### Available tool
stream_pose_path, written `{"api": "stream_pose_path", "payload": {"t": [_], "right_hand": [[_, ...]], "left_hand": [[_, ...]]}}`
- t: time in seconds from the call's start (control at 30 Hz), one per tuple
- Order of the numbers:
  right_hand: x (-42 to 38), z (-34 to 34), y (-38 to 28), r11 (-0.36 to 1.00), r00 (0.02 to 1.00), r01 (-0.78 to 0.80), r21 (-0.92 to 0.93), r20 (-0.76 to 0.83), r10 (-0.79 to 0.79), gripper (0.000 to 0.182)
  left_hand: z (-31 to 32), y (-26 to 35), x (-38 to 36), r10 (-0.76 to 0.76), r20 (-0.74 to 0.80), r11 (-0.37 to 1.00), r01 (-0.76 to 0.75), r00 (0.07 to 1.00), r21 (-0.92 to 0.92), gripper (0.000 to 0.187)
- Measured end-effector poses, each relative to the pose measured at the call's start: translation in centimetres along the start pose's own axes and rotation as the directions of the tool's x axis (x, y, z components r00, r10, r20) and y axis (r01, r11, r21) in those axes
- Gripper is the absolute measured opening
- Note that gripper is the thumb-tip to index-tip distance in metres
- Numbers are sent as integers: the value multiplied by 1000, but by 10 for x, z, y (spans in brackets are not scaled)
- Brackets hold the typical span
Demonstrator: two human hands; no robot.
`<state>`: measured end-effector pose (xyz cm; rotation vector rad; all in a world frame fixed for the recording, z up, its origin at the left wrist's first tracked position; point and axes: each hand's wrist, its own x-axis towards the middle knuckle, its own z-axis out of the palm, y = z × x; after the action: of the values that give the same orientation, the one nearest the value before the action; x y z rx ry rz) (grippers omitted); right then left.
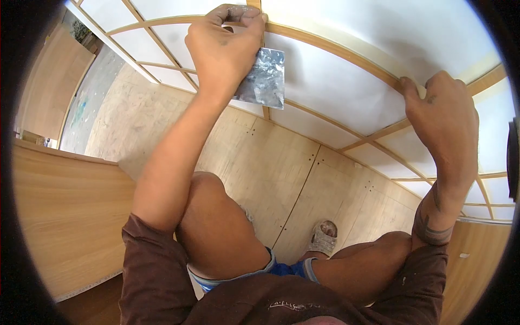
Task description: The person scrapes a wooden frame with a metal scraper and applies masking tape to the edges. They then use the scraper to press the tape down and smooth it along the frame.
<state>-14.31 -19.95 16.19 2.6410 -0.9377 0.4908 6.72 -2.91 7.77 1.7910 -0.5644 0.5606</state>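
Note:
A white panel [336,81] crossed by thin wooden strips [341,50] stands in front of me. My left hand [225,49] is closed at the upper strip, its thumb and fingertips against the wood. From under that hand sticks a flat, paint-smeared metal scraper [266,78], its handle mostly hidden in the palm. Farther right, my right hand [444,111] is bent at the same long strip, with thumb and fingers pressed together. What its fingertips pinch, if anything, is too small to make out.
Wooden boards with dark screw holes form the floor [260,157]. At the lower left is a wooden panel [70,211], with another board [54,81] behind it. A sandalled foot [324,237] and my bent knees are below. Wood [479,260] shows at the lower right.

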Motion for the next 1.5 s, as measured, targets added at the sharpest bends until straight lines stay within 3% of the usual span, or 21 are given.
{"api": "stream_pose_path", "payload": {"t": [0.03, 0.17, 0.23, 0.37, 0.43, 0.6, 0.67, 0.77, 0.83, 0.97, 1.3, 1.5], "right_hand": [[-1, 0, 0, 1000, 1000, -2, 6, 0, 2, 39], [-3, 1, 2, 999, 998, 44, 17, -40, -43, 37], [-4, 4, 4, 998, 997, 54, 25, -58, -53, 36], [-5, 3, 6, 996, 994, 88, 27, -68, -86, 35], [-4, 5, 6, 996, 994, 80, 26, -75, -78, 35], [-3, 5, 5, 998, 997, 56, 13, -49, -55, 35], [-1, 13, 9, 994, 987, 100, 39, -129, -94, 48], [1, 10, 7, 996, 992, 81, 35, -100, -77, 49], [1, 5, 2, 999, 998, 53, 10, -45, -52, 41], [3, -1, -7, 999, 999, -2, -41, 34, 3, 34], [11, 0, -13, 991, 999, 7, -136, 45, -1, 36], [14, -2, -19, 994, 994, -33, -101, 102, 43, 35]], "left_hand": [[1, -1, -1, 132, -25, 990, -131, 991, 52, 30], [-5, -4, -1, 41, 12, 993, -42, 999, 108, 28], [-6, -8, -1, 56, 53, 998, -56, 997, 4, 27], [-5, -10, -2, 104, 86, 994, -105, 991, 4, 22], [-3, -10, -3, 182, 142, 983, -174, 973, -64, 30], [1, -11, -3, 121, 123, 993, -122, 985, 1, 37], [1, -10, -2, 111, 111, 993, -115, 988, 25, 38], [0, -1, -4, 75, 115, 996, -79, 991, 33, 41], [0, 8, -6, -37, 128, 997, 28, 991, 74, 41], [4, 3, -6, -53, 101, 998, 49, 993, 38, 40], [0, 4, -8, -12, 116, 998, 5, 993, 61, 38], [1, 6, -8, -30, 101, 999, 29, 994, 13, 37]]}}
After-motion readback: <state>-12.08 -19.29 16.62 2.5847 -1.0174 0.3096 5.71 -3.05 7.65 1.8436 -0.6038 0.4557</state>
